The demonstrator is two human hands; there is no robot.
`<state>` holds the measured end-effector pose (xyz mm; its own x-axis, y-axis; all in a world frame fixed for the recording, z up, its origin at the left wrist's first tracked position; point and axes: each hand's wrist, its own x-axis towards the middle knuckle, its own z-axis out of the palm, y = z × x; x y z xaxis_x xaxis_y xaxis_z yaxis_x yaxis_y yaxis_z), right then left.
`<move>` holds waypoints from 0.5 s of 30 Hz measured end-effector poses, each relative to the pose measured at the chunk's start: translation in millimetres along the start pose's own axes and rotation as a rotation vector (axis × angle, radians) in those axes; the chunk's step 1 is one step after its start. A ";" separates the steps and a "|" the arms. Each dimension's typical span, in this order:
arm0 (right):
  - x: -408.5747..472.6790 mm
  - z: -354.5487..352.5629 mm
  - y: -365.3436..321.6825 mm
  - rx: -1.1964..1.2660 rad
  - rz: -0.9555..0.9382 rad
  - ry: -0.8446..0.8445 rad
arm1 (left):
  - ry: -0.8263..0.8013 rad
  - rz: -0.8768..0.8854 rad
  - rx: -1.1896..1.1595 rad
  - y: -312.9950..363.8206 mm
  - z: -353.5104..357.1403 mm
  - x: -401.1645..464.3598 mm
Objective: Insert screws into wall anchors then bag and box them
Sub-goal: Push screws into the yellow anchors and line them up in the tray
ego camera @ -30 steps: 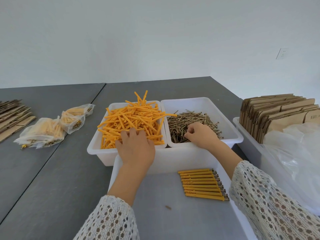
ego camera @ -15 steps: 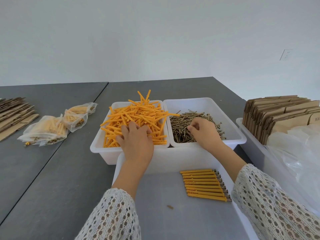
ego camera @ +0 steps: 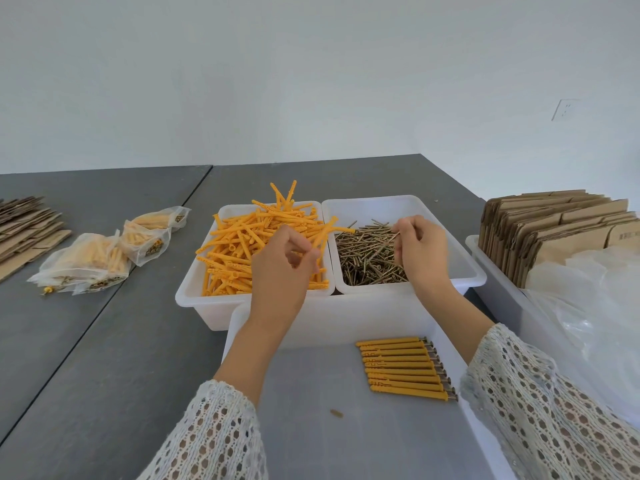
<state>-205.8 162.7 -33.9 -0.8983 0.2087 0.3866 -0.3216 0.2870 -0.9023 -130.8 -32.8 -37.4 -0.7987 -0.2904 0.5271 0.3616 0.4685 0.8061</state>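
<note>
A: Where do the parts sit?

B: The orange wall anchors (ego camera: 256, 247) fill the left white bin (ego camera: 194, 299), and the screws (ego camera: 367, 254) lie heaped in the right white bin (ego camera: 464, 268), the two bins touching side by side near the middle of the desk (ego camera: 104, 341). The left hand (ego camera: 280, 271) hovers over the anchors, fingers curled, pinching what looks like one anchor (ego camera: 323, 237) that slants toward the screw bin. The right hand (ego camera: 420, 251) is raised over the screws with fingertips pinched together; a thin screw seems to be between them, though it is too fine to be sure.

A: So the step is mating the pair?

B: Likely. To do it well, the person should hold the anchor near its open end, line the screw tip with the bore, and push straight so it does not skew.

A: And the finished ones?

B: A neat row of assembled anchors (ego camera: 403, 368) lies in the near tray (ego camera: 239, 327), screw heads to the right. Filled bags (ego camera: 104, 258) rest toward the desk's left edge, and flat cartons (ego camera: 554, 223) stand in a bin at the right edge.
</note>
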 end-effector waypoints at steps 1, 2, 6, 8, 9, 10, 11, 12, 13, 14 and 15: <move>-0.2 -1.5 -1.5 0.077 0.024 0.030 | -0.072 -0.001 0.061 -2.4 1.4 -0.6; -0.5 -2.8 -2.8 0.134 0.041 0.051 | -0.135 0.007 0.151 -4.5 3.1 -1.6; -1.7 -4.9 -5.3 0.263 0.063 0.030 | -0.208 0.054 0.274 -5.9 9.3 -4.4; -2.9 -4.2 -7.0 0.312 0.056 0.001 | -0.205 0.050 0.272 -5.8 10.3 -4.4; -3.5 -3.7 -7.9 0.334 0.052 -0.010 | -0.202 0.052 0.282 -6.2 10.4 -4.2; -4.1 -3.2 -8.7 0.353 0.049 -0.017 | -0.201 0.053 0.288 -6.6 10.3 -4.1; -4.6 -2.8 -9.2 0.370 0.049 -0.021 | -0.200 0.054 0.290 -6.9 10.4 -4.1; -5.0 -2.7 -9.7 0.387 0.050 -0.022 | -0.201 0.055 0.291 -7.0 10.5 -4.3; -5.1 -2.8 -9.9 0.403 0.052 -0.021 | -0.202 0.058 0.291 -6.9 10.7 -4.5; -5.2 -2.9 -10.1 0.416 0.053 -0.020 | -0.202 0.060 0.292 -6.8 11.1 -4.4; -5.2 -3.2 -10.2 0.424 0.053 -0.019 | -0.201 0.063 0.295 -6.8 11.5 -4.2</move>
<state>-196.9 161.6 -26.1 -0.9212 0.1942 0.3373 -0.3656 -0.1347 -0.9210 -135.5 -25.2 -48.2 -0.8686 -0.0973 0.4858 0.2819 0.7093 0.6461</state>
